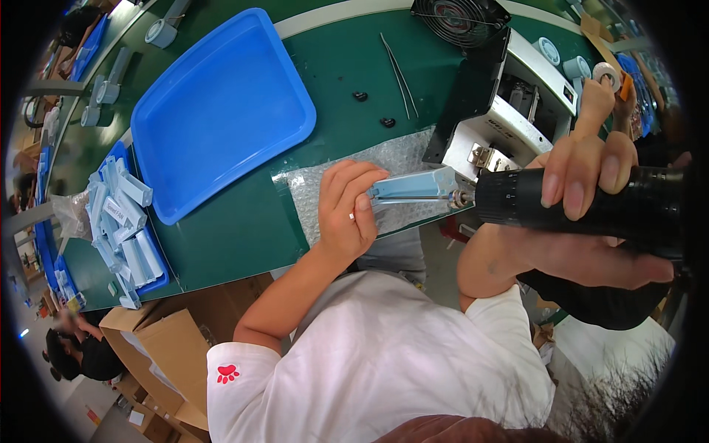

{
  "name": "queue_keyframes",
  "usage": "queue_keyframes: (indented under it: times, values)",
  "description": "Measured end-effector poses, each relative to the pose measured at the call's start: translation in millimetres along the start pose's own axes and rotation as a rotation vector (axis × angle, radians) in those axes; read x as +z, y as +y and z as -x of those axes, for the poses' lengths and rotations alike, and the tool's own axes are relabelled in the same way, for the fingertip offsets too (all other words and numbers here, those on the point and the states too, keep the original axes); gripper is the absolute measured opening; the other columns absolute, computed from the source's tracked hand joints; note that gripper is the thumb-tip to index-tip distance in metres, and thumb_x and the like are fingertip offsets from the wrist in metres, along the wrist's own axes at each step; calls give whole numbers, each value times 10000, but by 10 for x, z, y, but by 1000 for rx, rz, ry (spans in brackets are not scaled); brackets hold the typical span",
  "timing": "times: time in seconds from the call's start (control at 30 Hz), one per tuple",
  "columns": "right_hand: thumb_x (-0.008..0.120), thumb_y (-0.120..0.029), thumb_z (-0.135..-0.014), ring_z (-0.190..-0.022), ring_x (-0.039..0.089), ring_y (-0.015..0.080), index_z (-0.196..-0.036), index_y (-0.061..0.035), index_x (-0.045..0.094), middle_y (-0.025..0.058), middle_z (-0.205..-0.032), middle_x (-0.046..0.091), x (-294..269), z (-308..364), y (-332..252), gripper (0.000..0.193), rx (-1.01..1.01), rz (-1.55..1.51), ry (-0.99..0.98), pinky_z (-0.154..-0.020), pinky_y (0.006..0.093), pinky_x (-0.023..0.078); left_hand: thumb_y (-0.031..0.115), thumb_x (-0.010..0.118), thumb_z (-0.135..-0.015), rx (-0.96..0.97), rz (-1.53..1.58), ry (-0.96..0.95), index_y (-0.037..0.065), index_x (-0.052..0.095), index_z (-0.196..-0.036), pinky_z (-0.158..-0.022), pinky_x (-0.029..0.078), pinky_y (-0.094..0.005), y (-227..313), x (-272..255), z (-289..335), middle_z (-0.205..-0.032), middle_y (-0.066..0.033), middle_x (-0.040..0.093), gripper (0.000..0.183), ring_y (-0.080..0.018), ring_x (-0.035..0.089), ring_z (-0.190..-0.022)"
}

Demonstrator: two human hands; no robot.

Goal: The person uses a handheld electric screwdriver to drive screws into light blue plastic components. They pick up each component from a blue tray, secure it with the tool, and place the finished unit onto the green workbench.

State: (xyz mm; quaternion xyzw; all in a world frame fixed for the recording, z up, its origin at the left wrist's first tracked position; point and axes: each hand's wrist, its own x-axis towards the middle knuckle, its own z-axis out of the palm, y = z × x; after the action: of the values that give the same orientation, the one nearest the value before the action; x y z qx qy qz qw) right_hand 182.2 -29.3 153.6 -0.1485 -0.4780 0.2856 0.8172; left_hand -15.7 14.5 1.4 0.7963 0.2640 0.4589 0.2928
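A dark green table (221, 255) spreads under the work, its smooth top edged with a pale strip along the far side. Cardboard boxes (173, 354) stand below its near left edge, and a co-worker in black (100, 354) sits farther off at the lower left. Another person's hand (593, 103) shows at the upper right, beside a white roll (605, 76).

A glossy blue tray (221, 118), with rounded corners and a raised rim, rests on the table. To its left, long, matte light blue plastic parts (118, 214) lie heaped at odd angles in a second blue tray (157, 272). Slim metal tweezers (397, 74) lie spread near two small black pieces (360, 96). Just beyond a crinkled, clear sheet of bubble wrap (406, 151) stands a boxy machine (506, 133) of bare metal and black panels, with a round-grilled black fan (458, 21) behind it.

The light blue casing (425, 179), long and narrow, is above the bubble wrap, its far end near the machine. The left hand (346, 210) holds it, fingers curled around its near end. The right hand (580, 173) is wrapped around a thick, black, ribbed-collared driver (513, 196), whose thin metal shaft runs along the casing towards the left fingers; the contact at its tip is hidden.
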Motion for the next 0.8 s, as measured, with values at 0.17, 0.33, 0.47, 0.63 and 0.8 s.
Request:
queue_keyframes:
  times: [0.17,0.33,0.47,0.63,0.8]
  values:
    - [510,-699,-917,-701,577,192,-1518,-196,329,145,-968,514,41,26,-19,805,-7,22,73,-555,315,507,121,371,-1029,10,1,-5,-12,662,-1032,-931,447,-429,29,11,-14,-1050,-158,665,320,-327,601,-1000]
    - [446,-718,-942,-647,585,210,-1541,-177,288,160,-956,538,58,65,59,822,-4,-41,176,-500,334,496,91,450,-973,3,-26,-5,-10,671,-1050,-918,459,-454,46,10,15,-1069,-163,659,255,-363,593,-992]
    - [526,-652,-938,-703,584,193,-1506,-38,321,141,-1000,529,-2,-169,-258,862,-38,-37,2,-554,305,486,87,449,-971,12,-28,-24,-12,666,-1054,-923,456,-459,104,27,-47,-1065,-167,656,253,-365,594,-993]
    - [570,-686,-892,-731,550,164,-1319,110,415,114,-1029,494,-172,-391,-1014,917,29,194,-41,-597,312,474,78,458,-965,-13,-48,29,-19,660,-1060,-930,453,-464,92,29,0,-1079,-171,647,244,-366,594,-997]
    - [419,-866,-830,-688,554,215,-1104,106,490,153,-959,536,-232,-322,-865,1013,-43,661,247,-576,328,467,110,394,-1019,52,-77,-22,-33,650,-1052,-907,466,-423,98,42,-31,-1085,-185,637,295,-344,598,-1002]
